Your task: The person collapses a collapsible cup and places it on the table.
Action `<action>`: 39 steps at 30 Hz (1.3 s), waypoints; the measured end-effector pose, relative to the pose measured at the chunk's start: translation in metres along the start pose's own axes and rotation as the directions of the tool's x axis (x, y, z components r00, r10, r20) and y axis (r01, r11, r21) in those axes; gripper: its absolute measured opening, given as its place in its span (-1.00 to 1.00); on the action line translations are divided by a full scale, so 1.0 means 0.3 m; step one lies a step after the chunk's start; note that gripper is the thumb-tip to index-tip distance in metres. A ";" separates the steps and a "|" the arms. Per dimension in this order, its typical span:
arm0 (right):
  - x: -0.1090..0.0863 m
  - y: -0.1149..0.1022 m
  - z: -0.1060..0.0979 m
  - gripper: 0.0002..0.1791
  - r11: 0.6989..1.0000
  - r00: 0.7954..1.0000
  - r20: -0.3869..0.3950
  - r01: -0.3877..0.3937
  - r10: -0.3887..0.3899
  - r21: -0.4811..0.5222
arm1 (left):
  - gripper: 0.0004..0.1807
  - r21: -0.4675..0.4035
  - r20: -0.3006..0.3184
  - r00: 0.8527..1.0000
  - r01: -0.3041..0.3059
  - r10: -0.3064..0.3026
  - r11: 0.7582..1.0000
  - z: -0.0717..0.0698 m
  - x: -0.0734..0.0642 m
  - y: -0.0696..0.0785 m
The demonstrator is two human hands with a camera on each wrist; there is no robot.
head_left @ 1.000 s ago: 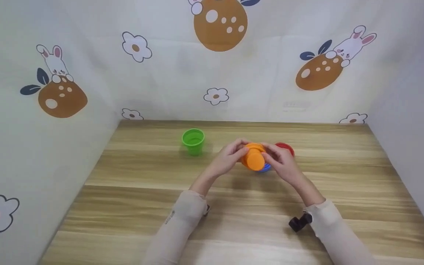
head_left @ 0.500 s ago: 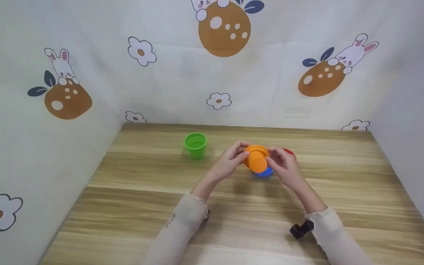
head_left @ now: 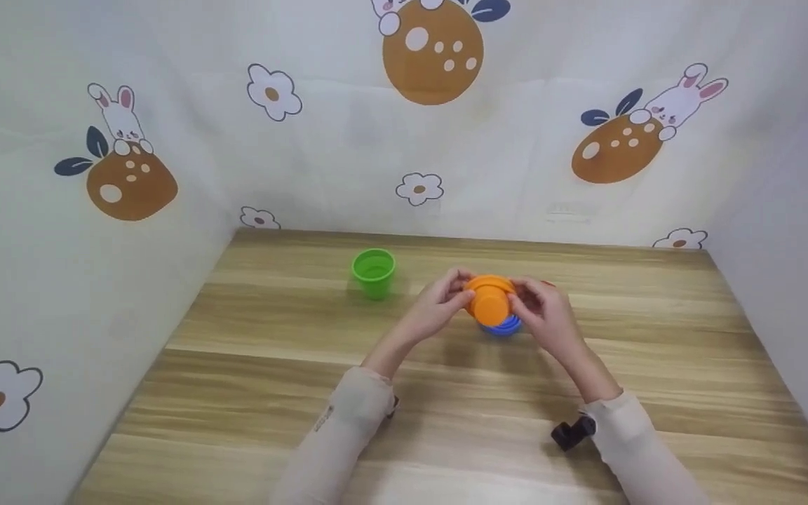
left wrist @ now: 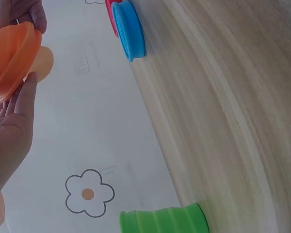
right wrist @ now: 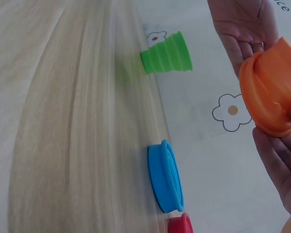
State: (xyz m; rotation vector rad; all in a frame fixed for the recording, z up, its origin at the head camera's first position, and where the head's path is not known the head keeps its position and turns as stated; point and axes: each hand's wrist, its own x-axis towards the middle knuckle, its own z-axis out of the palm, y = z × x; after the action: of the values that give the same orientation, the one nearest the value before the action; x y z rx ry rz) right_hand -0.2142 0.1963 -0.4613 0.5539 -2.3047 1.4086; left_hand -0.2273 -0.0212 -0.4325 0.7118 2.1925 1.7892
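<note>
My left hand (head_left: 435,306) and right hand (head_left: 546,312) hold an orange collapsible cup (head_left: 491,307) between them, fingers and thumbs at opposite sides of its rim. Its round base faces back toward the head camera. In the right wrist view the wall of the orange cup (right wrist: 274,87) looks bent and partly folded. It is up off the table, as both wrist views show. Beyond and below it a flattened blue collapsible cup (head_left: 503,328) lies on the table, partly covered by the orange one. A red cup (right wrist: 180,224) sits beside the blue, mostly hidden behind my right hand in the head view.
A green collapsible cup (head_left: 374,273), drawn out to full height, stands upright on the wooden table (head_left: 250,393) to the left of my hands. Cloth walls (head_left: 334,140) printed with rabbits and flowers enclose the table's back and sides. A black wrist device (head_left: 572,433) sticks out from my right sleeve.
The head view has shifted slightly. My right hand has turned a little and covers more of the red cup. Both hands keep their grip on the orange cup, whose base now stands out less.
</note>
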 end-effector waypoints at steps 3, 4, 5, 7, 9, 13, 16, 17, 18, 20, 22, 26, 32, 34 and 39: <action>0.007 -0.006 -0.003 -0.77 1.000 0.997 0.076 0.019 -0.021 0.023 | -0.68 0.063 0.031 0.999 0.012 -0.014 0.998 -0.007 0.005 0.007; 0.008 -0.008 -0.003 -0.75 0.999 0.995 0.100 0.029 -0.031 0.022 | -0.67 0.090 0.045 0.999 0.017 -0.021 0.996 -0.008 0.007 0.009; 0.008 -0.010 -0.003 -0.74 0.999 0.992 0.120 0.034 -0.037 0.021 | -0.66 0.120 0.053 0.998 0.023 -0.030 0.993 -0.008 0.010 0.010; 0.007 -0.007 -0.001 -0.72 0.998 0.988 0.155 0.017 -0.026 0.059 | -0.65 0.168 0.054 0.998 0.034 -0.044 0.985 -0.008 0.013 0.011; 0.005 0.002 0.001 -0.68 0.989 0.983 0.184 -0.049 0.022 0.143 | -0.65 0.169 0.046 0.998 0.041 -0.050 0.985 -0.008 0.014 0.015; -0.008 0.026 -0.009 -0.57 0.903 0.952 0.281 -0.226 0.125 0.365 | -0.68 0.054 0.005 0.999 0.033 -0.034 0.998 -0.005 0.009 0.016; -0.009 0.033 -0.011 -0.55 0.852 0.936 0.318 -0.287 0.152 0.438 | -0.70 -0.013 -0.018 0.999 0.029 -0.029 1.000 -0.004 0.013 0.015; -0.008 0.032 -0.009 -0.56 0.845 0.937 0.310 -0.292 0.159 0.448 | -0.70 -0.014 -0.026 0.999 0.027 -0.027 1.000 -0.004 0.016 0.014; -0.007 0.029 -0.005 -0.59 0.846 0.940 0.298 -0.290 0.164 0.449 | -0.70 -0.011 -0.033 0.999 0.027 -0.027 1.000 -0.004 0.018 0.014; -0.003 0.025 0.005 -0.63 0.858 0.951 0.258 -0.273 0.171 0.435 | -0.70 -0.005 -0.048 0.998 0.029 -0.029 1.000 -0.003 0.022 0.013; -0.002 0.021 0.014 -0.66 0.876 0.960 0.214 -0.256 0.181 0.408 | -0.70 -0.004 -0.059 0.998 0.033 -0.033 0.999 -0.002 0.024 0.012; -0.002 0.014 0.027 -0.71 0.914 0.974 0.133 -0.217 0.182 0.343 | -0.70 -0.015 -0.057 0.997 0.044 -0.045 0.999 0.001 0.026 0.005; 0.004 0.001 0.037 -0.75 0.967 0.986 0.053 -0.164 0.157 0.196 | -0.70 -0.007 -0.066 0.997 0.036 -0.036 0.999 0.011 0.024 0.002; 0.006 -0.001 0.040 -0.76 0.981 0.989 0.032 -0.146 0.143 0.128 | -0.71 0.015 -0.063 0.998 0.023 -0.022 1.000 0.015 0.023 0.004; 0.005 0.001 0.035 -0.76 0.986 0.989 0.033 -0.147 0.144 0.081 | -0.71 0.065 -0.061 0.998 0.006 -0.002 0.998 0.023 0.020 0.014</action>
State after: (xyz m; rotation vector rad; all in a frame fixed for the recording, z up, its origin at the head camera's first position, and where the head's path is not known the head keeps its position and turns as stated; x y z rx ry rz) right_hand -0.2170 0.1869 -0.4651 0.4383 -2.3579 1.5802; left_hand -0.2284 -0.0117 -0.4294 0.6737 2.2994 1.7678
